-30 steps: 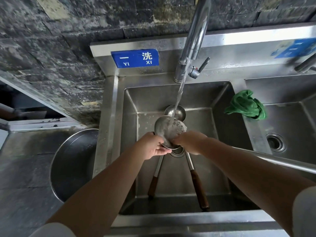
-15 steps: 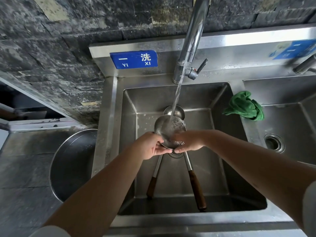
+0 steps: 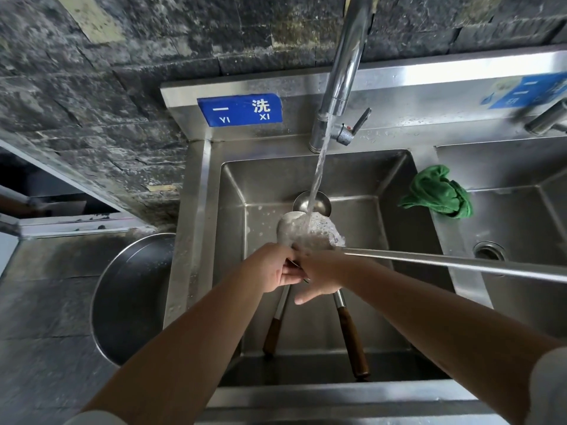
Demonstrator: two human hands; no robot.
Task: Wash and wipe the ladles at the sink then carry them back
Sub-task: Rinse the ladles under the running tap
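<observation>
Clearly you're mid-wash: over the sink (image 3: 233, 210), the ladle (image 3: 306, 231) sits foaming under the tap stream. Your left hand (image 3: 273, 268) fingers curl round its bowl; your right hand (image 3: 319, 276) rubs, fingers loosely spread. Next, rinse fully.

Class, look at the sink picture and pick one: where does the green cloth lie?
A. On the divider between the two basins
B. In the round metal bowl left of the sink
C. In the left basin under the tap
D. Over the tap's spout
A: the green cloth is bunched on the divider between the left basin, where the water runs onto the held ladle, and the right basin.
</observation>
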